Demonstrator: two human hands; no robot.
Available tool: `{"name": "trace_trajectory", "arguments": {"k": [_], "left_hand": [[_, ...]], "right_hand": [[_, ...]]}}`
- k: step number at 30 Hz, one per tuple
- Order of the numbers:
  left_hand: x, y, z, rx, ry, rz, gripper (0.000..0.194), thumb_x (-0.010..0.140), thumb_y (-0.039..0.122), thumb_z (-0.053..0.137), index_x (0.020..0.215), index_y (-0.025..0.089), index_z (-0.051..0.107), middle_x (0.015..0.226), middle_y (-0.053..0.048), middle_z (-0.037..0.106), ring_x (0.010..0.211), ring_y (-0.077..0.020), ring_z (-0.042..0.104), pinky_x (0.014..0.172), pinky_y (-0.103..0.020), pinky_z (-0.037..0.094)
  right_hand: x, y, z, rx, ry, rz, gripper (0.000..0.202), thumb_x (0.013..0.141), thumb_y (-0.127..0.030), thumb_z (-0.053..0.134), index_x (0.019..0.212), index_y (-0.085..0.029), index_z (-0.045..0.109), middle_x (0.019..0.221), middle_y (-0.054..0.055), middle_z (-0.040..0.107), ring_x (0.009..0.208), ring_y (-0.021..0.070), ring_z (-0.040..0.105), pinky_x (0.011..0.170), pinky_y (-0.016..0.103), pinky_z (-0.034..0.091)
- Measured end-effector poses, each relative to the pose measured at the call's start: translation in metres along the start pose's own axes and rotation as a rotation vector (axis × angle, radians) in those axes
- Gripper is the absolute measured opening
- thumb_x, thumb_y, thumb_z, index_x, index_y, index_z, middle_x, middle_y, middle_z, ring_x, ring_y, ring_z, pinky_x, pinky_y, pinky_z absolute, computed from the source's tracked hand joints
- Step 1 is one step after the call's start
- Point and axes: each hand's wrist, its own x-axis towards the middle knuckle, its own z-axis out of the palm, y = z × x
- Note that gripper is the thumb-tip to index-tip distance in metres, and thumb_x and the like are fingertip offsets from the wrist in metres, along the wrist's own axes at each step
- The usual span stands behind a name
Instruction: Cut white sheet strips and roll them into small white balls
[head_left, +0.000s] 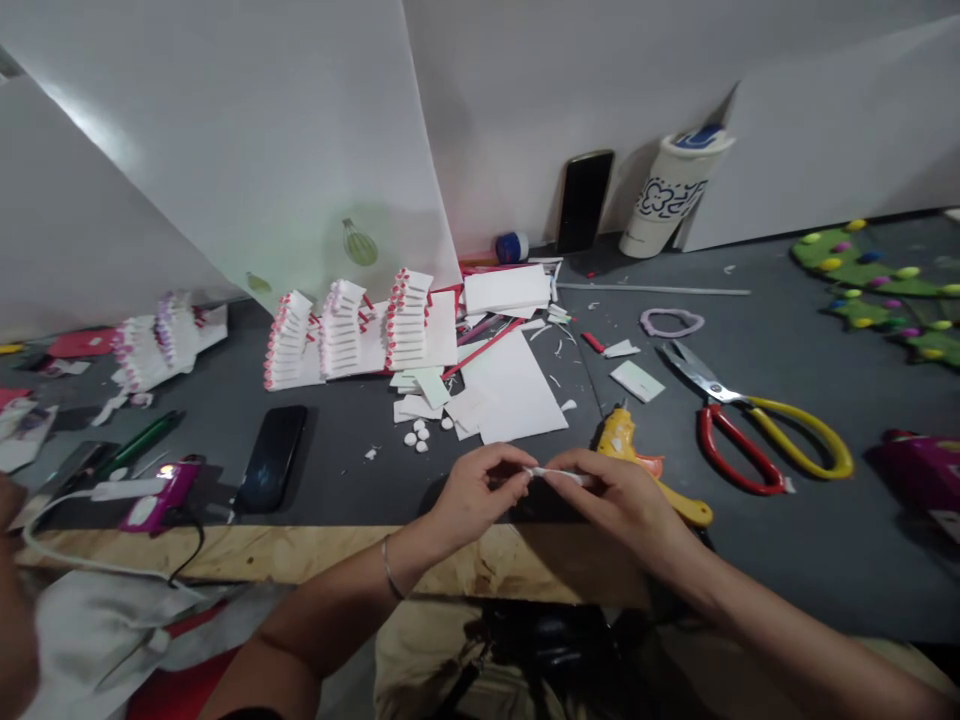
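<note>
Left hand point(476, 492) and right hand point(628, 492) pinch one slim white stick point(543, 472) between fingertips; light, even pressure should best keep it straight.

My two bare arms reach in from the bottom corners and meet in front of me. My left forearm point(349, 598) slants up to the right, and my left wrist point(411, 556) runs nearly straight into the hand. My left hand point(475, 493) shows its back, thumb and index fingertips brought together in a pinch, the knuckles bent. My right forearm point(784, 622) comes up leftward from the lower right, longer in view. My right hand point(628, 497) pinches too, thumb pointing left below the curved index finger. My fingertips face each other, very close together.
</note>
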Motion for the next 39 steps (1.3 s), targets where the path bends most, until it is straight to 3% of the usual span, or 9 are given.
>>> {"name": "trace_trajectory", "arguments": {"k": [4,15,21,26,29,32,34,37,39], "left_hand": [[0.001,-0.003,0.003,-0.135,-0.023,-0.046,0.032,0.078,0.043,0.07,0.091,0.014,0.068,0.072,-0.003,0.064,0.059,-0.0113,0.06,0.055,-0.023,0.051],[0.003,0.005,0.006,-0.273,-0.075,-0.138,0.033,0.071,0.039,0.078,0.078,0.014,0.057,0.073,0.0,0.062,0.059,-0.0082,0.06,0.059,-0.021,0.051],[0.009,0.008,0.005,-0.266,-0.038,-0.205,0.036,0.07,0.039,0.077,0.089,0.014,0.06,0.067,0.0,0.064,0.054,-0.0104,0.061,0.053,-0.022,0.051],[0.012,0.008,-0.002,-0.219,-0.05,-0.254,0.028,0.071,0.036,0.076,0.079,0.013,0.063,0.062,-0.002,0.066,0.052,-0.0109,0.061,0.052,-0.022,0.049],[0.017,0.005,-0.009,-0.3,0.021,-0.251,0.029,0.068,0.035,0.077,0.078,0.013,0.061,0.066,-0.004,0.069,0.052,-0.0124,0.063,0.049,-0.022,0.048],[0.024,0.003,-0.016,-0.44,0.155,-0.246,0.031,0.065,0.033,0.079,0.08,0.014,0.059,0.07,-0.004,0.071,0.055,-0.013,0.066,0.049,-0.021,0.047],[0.028,0.003,-0.02,-0.532,0.25,-0.233,0.033,0.064,0.03,0.079,0.083,0.015,0.056,0.074,-0.004,0.072,0.059,-0.0129,0.067,0.052,-0.02,0.048],[0.031,0.002,-0.025,-0.626,0.334,-0.202,0.035,0.063,0.028,0.079,0.084,0.016,0.053,0.075,-0.004,0.072,0.062,-0.013,0.068,0.057,-0.021,0.05],[0.031,0.001,-0.027,-0.624,0.364,-0.168,0.035,0.063,0.028,0.079,0.083,0.017,0.052,0.073,-0.002,0.072,0.059,-0.0126,0.067,0.06,-0.023,0.052]], "right_hand": [[0.0,-0.003,-0.002,0.034,0.003,-0.05,0.024,0.09,-0.038,0.05,0.083,-0.021,0.066,0.078,0.003,0.07,0.072,0.018,0.063,0.065,0.026,0.048],[0.002,-0.001,-0.001,0.069,-0.005,-0.04,0.02,0.088,-0.035,0.052,0.081,-0.022,0.065,0.072,0.001,0.069,0.067,0.0164,0.062,0.061,0.025,0.045],[0.002,-0.004,-0.002,0.034,0.005,-0.079,0.021,0.089,-0.034,0.051,0.078,-0.021,0.064,0.071,0.0,0.067,0.064,0.0147,0.059,0.058,0.024,0.042],[0.009,0.001,-0.005,-0.009,-0.006,-0.111,0.022,0.089,-0.036,0.051,0.082,-0.022,0.066,0.076,0.001,0.071,0.068,0.0168,0.064,0.063,0.026,0.046],[0.017,0.001,-0.018,-0.087,0.132,-0.122,0.02,0.09,-0.035,0.051,0.091,-0.023,0.066,0.079,0.002,0.071,0.069,0.018,0.064,0.064,0.028,0.048],[0.025,-0.012,-0.034,-0.23,0.429,-0.274,0.022,0.088,-0.035,0.055,0.104,-0.022,0.063,0.101,0.008,0.069,0.094,0.024,0.063,0.08,0.036,0.049],[0.03,-0.026,-0.037,-0.323,0.491,-0.373,0.017,0.088,-0.035,0.055,0.095,-0.022,0.064,0.1,0.01,0.067,0.097,0.0258,0.061,0.082,0.038,0.048],[0.037,-0.041,-0.017,-0.385,0.191,-0.323,0.033,0.094,-0.039,0.046,0.07,-0.022,0.062,0.07,0.005,0.064,0.067,0.0201,0.061,0.065,0.032,0.047],[0.045,-0.041,0.007,-0.336,0.077,-0.24,0.029,0.094,-0.041,0.046,0.087,-0.022,0.067,0.083,0.007,0.07,0.067,0.0187,0.063,0.066,0.031,0.048]]}}
